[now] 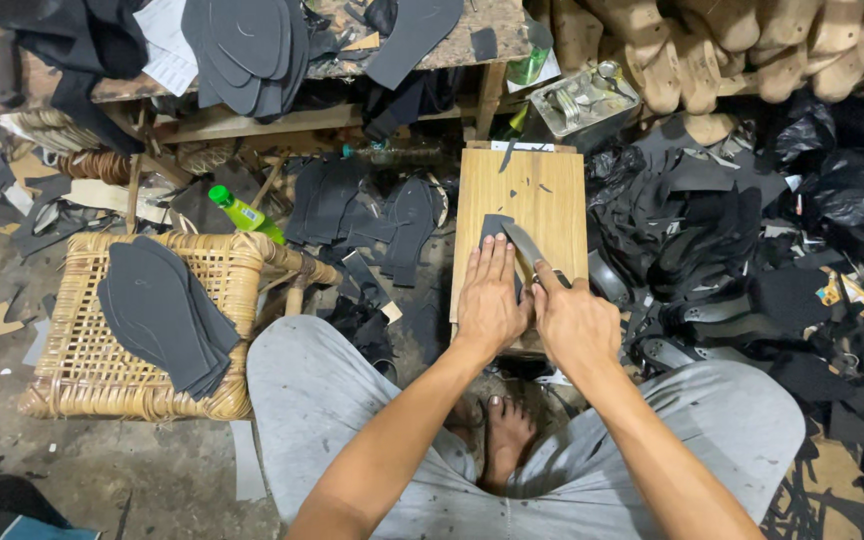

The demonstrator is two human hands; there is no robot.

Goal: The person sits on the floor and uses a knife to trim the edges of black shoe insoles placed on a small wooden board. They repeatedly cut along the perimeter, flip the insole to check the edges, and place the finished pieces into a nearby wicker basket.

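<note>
**Wooden board, knife on a dark scrap**

Left hand [489, 300] lay flat, fingers together, pinning a dark scrap [495, 226] on the board [542, 195]. Right hand [574, 322] was clenched round a knife [524, 243], blade on the scrap. Wicker stool [72, 360] held stacked insoles [162, 312]; a metal tin [584, 100] held bits I couldn't make out.

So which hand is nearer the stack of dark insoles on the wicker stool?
Left. The left hand presses flat on the wooden board, closer to the insoles; the right hand, gripping the knife, is farther away.
</note>
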